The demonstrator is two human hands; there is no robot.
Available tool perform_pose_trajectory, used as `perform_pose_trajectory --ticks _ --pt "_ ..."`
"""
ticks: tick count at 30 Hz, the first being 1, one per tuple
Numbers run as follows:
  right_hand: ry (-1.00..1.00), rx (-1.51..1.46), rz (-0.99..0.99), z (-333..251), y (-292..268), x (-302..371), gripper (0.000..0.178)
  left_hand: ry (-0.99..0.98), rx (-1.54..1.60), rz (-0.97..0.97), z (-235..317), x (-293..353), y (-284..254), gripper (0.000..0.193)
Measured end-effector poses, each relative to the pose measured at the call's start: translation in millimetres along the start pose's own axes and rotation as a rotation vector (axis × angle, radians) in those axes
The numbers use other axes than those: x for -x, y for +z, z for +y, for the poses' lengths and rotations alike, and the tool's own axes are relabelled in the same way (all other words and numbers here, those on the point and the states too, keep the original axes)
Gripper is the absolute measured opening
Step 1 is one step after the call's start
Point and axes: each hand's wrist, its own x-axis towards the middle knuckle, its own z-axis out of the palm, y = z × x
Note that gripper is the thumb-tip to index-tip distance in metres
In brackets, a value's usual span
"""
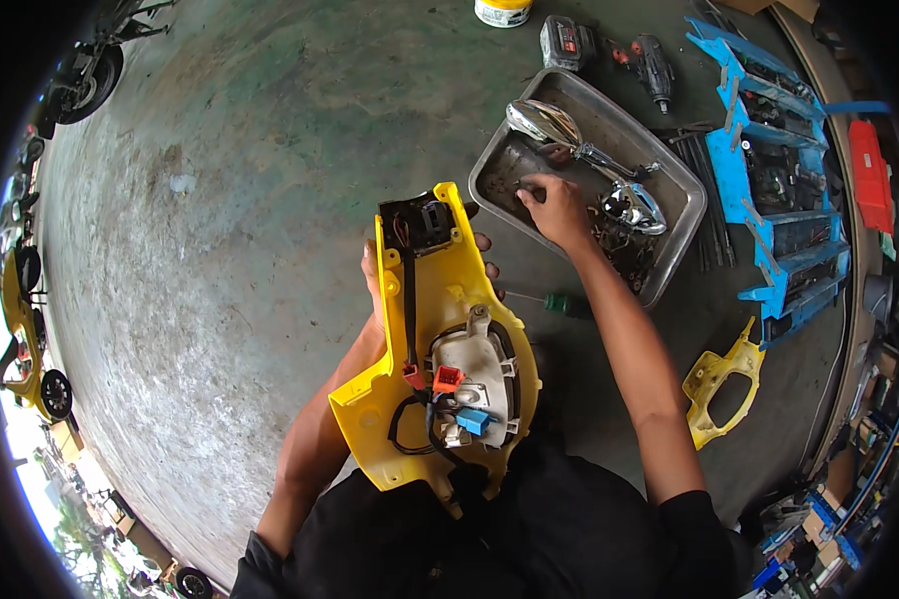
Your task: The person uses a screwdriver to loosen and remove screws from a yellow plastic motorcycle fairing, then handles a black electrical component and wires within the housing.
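Observation:
My left hand (pixel 372 272) grips a yellow scooter handlebar cover from behind, its fingertips showing past the right edge. The cover (pixel 440 283) is held over my lap with its inner side up. Inside it are a whitish headlight housing (pixel 469 369), a black switch block (pixel 425 228) at the top, dark wiring, a red connector (pixel 448 379) and a blue connector (pixel 473 420). My right hand (pixel 557 207) is over the left part of a metal tray (pixel 669 270), thumb and fingers pinched together. Whatever sits between its fingertips is too small to make out.
Chrome mirrors (pixel 544 122) and loose screws lie in the tray. Beyond it are a battery (pixel 567 43) and a power driver (pixel 654 72). A blue toolbox (pixel 784 180) stands open at right, near a yellow frame piece (pixel 724 384). A green-handled screwdriver (pixel 566 304) lies on the floor.

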Motion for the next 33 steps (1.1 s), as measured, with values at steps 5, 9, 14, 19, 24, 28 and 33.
perform_pose_trajectory --ticks 5,9,14,19,24,28,33 --pt "0.339 0.149 0.002 -22.3 29.2 -11.5 0.026 -0.033 -0.065 0.042 -3.7 -4.7 -1.8 0.111" --pt "0.304 0.085 0.028 -12.5 22.6 -13.5 0.021 -0.036 -0.006 0.043 -15.6 -11.0 -5.9 0.108" --pt "0.275 -0.336 0.130 -69.4 -31.9 -2.6 0.023 -0.032 -0.017 0.091 -15.0 -7.0 -12.4 0.104" --pt "-0.189 -0.372 0.079 -153.0 -76.2 26.8 0.015 -0.030 -0.153 0.140 -12.5 -6.3 -11.9 0.102" --pt "-0.317 0.083 0.245 -169.4 -75.6 39.4 0.013 0.045 -0.386 0.339 -13.8 -2.1 -15.3 0.102" --pt "-0.368 0.298 0.296 -174.9 -77.7 45.7 0.015 0.084 -0.504 0.459 -14.7 2.4 -16.8 0.101" --pt "-0.380 0.336 0.218 -178.4 -80.1 48.4 0.015 0.091 -0.551 0.503 -15.2 5.3 -17.8 0.101"
